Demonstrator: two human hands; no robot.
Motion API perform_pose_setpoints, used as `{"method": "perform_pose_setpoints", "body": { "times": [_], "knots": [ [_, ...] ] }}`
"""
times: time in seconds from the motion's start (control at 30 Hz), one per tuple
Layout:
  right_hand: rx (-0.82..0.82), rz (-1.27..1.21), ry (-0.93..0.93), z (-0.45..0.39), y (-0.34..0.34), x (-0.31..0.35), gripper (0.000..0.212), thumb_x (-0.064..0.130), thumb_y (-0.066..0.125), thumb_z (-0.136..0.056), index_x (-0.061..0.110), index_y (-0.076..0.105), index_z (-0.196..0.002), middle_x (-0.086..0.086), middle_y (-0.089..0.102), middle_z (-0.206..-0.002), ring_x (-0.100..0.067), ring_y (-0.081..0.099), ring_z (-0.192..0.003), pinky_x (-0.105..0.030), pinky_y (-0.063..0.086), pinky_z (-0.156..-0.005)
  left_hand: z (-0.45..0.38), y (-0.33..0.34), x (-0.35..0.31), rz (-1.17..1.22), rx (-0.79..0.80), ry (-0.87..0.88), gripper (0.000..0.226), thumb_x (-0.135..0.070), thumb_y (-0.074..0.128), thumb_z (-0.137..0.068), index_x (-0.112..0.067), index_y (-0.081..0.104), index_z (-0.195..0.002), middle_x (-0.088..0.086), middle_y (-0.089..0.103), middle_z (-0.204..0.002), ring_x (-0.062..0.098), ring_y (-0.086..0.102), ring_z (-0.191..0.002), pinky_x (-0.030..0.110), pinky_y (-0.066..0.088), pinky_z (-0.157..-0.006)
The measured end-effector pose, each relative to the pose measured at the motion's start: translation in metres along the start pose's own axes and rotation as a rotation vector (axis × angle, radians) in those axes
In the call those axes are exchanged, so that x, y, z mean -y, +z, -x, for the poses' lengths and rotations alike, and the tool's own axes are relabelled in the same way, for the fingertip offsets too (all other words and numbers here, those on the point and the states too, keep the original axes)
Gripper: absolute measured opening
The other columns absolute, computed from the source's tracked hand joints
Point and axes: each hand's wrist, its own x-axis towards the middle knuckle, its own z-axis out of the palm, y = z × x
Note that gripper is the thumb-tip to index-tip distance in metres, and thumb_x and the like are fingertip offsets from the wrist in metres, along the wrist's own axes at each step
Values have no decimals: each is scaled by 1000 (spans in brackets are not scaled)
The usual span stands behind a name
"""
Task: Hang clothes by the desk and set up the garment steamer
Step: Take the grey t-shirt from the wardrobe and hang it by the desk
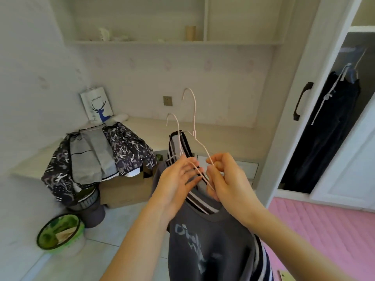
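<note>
Grey sweatshirt (pixel 205 246) hangs mid-air in front of the table (pixel 223 130). Right hand (pixel 229 179) pinches two tangled wire hangers (pixel 192 118); left hand (pixel 178 179) flat, fingers straight against them. Risk: pulling them apart lets the collar slide off to the floor.

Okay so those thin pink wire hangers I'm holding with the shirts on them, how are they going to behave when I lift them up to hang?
The pink wire hangers look thin, so probably light and a bit springy under the grey shirt. The two hooks sit close together, so they may tangle. The right hand pinches bare wire, which could slip or twist; the left hand steadies.
</note>
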Motion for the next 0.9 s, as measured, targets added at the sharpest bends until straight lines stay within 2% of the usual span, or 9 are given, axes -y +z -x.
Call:
{"method": "perform_pose_setpoints", "body": {
  "times": [0.17,0.3,0.43,0.5,0.57,0.63,0.73,0.83,0.9],
  "knots": [
    [112,15,-29,-43,38,-2,11,16,41,-100,23,49,-98,11,50,-58,-7,43,-48,-21,39,-46,-32,-51,-38,251,14,-72,37,-28,45,-98,-2,53,-124,15,62,-127,25,62,-114,35,46,-97],
    [188,-7,-26,-84,70,-6,13,11,40,-100,20,50,-98,1,50,-63,-13,45,-50,-23,41,-50,-53,-82,-69,374,28,-28,40,-19,44,-98,5,48,-130,20,61,-126,29,61,-115,36,47,-94],
    [234,100,-39,-123,105,-14,11,15,46,-99,22,54,-98,1,53,-50,-22,59,-56,-15,47,-60,-74,-107,-104,402,-10,20,38,-10,44,-96,9,48,-129,24,62,-124,31,63,-112,38,46,-98],
    [251,114,-58,-142,123,-19,10,16,47,-98,22,55,-100,-1,54,-48,-25,62,-58,-16,51,-67,-83,-122,-119,427,-32,21,45,-8,46,-94,9,43,-135,26,60,-124,33,63,-112,40,45,-101],
    [280,107,-75,-159,143,-25,10,15,49,-98,21,56,-100,-5,60,-55,-18,57,-49,-26,56,-73,-93,-140,-129,452,-58,25,49,-8,47,-92,9,39,-138,26,60,-125,34,62,-113,41,43,-102],
    [312,87,-70,-177,162,-29,10,12,48,-98,18,56,-99,-3,68,-73,-13,54,-47,-30,57,-70,-103,-156,-138,477,-89,35,50,-8,47,-91,10,39,-138,24,61,-125,34,61,-115,41,42,-104],
    [346,140,-41,-203,186,-31,13,13,42,-99,16,54,-96,-1,70,-77,-12,55,-48,-29,51,-57,-116,-174,-149,481,-149,70,41,-6,47,-90,12,49,-127,23,60,-126,33,60,-116,41,40,-106],
    [369,338,-73,-227,207,-33,20,27,37,-101,18,54,-94,1,65,-77,-12,58,-59,-27,50,-59,-130,-186,-157,448,-199,97,19,-3,45,-92,5,59,-103,22,62,-123,32,59,-116,41,39,-108],
    [367,483,-169,-241,221,-38,20,33,40,-100,18,51,-94,5,58,-76,-11,54,-64,-29,46,-59,-143,-194,-162,427,-224,124,17,-2,45,-92,2,59,-101,21,63,-121,31,59,-117,41,39,-108]
  ]
}}
